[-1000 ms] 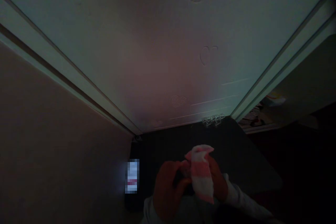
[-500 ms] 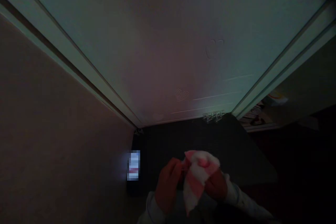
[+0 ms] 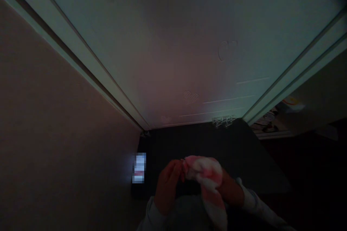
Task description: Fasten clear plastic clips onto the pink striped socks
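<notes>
A soft pink-and-white cloth (image 3: pixel 208 175) hangs between my hands above the dark surface, its lower end draping toward the bottom edge of the view. My left hand (image 3: pixel 169 184) is closed, its fingertips pinching at the cloth's narrow left end. My right hand (image 3: pixel 231 189) is at the cloth's right side, with its fingers mostly hidden behind and inside the folds. The scene is dim, so small details at the fingertips are hard to make out.
A dark table (image 3: pixel 168 144) stands against a pale panel with embossed hearts (image 3: pixel 191 97). A glowing blurred screen (image 3: pixel 139 168) is at its left edge. Clear small items (image 3: pixel 223 121) lie at the back. Shelf items (image 3: pixel 291 104) show at right.
The cloth has turned and bunched, and its hanging end has swung to the right. My left hand has shifted slightly left, my right hand slightly right. The view has moved a little.
</notes>
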The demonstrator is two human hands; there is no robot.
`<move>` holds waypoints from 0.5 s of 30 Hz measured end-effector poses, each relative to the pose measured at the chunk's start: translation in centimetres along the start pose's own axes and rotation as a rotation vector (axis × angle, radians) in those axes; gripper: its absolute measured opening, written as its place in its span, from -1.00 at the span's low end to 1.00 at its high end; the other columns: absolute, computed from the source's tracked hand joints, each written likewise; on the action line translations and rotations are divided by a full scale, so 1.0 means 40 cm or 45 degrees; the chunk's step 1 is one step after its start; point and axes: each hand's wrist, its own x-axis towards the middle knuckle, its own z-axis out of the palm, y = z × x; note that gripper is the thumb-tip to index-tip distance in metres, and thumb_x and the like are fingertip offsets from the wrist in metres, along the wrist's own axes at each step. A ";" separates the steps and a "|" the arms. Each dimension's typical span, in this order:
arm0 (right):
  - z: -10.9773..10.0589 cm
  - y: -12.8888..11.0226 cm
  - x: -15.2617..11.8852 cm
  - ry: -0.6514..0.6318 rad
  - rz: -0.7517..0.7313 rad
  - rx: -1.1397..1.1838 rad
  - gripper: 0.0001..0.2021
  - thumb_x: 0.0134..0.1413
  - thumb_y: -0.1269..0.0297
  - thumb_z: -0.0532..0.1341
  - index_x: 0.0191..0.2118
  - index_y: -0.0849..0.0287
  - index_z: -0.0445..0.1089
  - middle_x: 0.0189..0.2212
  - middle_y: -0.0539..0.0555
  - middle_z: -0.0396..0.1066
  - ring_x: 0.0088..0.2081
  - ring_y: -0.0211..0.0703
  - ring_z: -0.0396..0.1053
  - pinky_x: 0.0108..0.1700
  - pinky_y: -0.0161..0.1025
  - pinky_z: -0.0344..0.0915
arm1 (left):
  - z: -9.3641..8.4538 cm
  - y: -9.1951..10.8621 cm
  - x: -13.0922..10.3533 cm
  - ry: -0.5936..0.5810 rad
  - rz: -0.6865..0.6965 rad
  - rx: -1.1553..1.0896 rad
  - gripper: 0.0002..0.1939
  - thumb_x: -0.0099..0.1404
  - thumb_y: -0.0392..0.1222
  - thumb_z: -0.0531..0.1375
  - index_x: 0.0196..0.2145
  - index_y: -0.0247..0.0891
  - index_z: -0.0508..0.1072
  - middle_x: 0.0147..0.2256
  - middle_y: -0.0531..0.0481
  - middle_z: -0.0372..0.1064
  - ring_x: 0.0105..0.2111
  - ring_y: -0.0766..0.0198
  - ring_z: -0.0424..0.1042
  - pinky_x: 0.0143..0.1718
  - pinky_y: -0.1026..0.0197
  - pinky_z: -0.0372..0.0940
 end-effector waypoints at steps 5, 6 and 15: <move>-0.017 0.016 0.009 -0.136 -0.103 -0.158 -0.74 0.13 0.12 0.13 -0.12 0.09 0.40 -0.14 0.08 0.44 -0.12 -0.08 0.40 -0.06 -0.12 0.35 | -0.020 0.040 -0.001 -0.190 0.078 0.236 -0.67 0.31 0.00 -0.04 -0.32 -0.26 0.39 -0.50 0.06 0.29 -0.46 0.28 0.28 -0.41 0.28 0.15; -0.020 0.024 0.006 -0.151 -0.153 -0.242 -0.74 0.12 0.12 0.12 -0.13 0.06 0.42 -0.17 0.07 0.47 -0.12 -0.07 0.41 -0.05 -0.16 0.36 | -0.021 0.050 -0.002 -0.222 0.121 0.299 -0.68 0.33 -0.03 -0.06 -0.29 -0.26 0.40 -0.46 0.04 0.33 -0.44 0.27 0.30 -0.38 0.27 0.16; -0.046 0.066 0.003 -0.204 -0.471 -0.790 -0.70 0.14 0.17 0.05 -0.07 0.06 0.41 -0.20 0.08 0.51 -0.14 -0.09 0.43 -0.03 -0.24 0.33 | -0.007 0.081 -0.001 -0.167 0.293 0.442 -0.70 0.36 -0.14 -0.12 -0.17 -0.26 0.36 -0.25 -0.08 0.41 -0.23 0.20 0.37 -0.19 0.22 0.21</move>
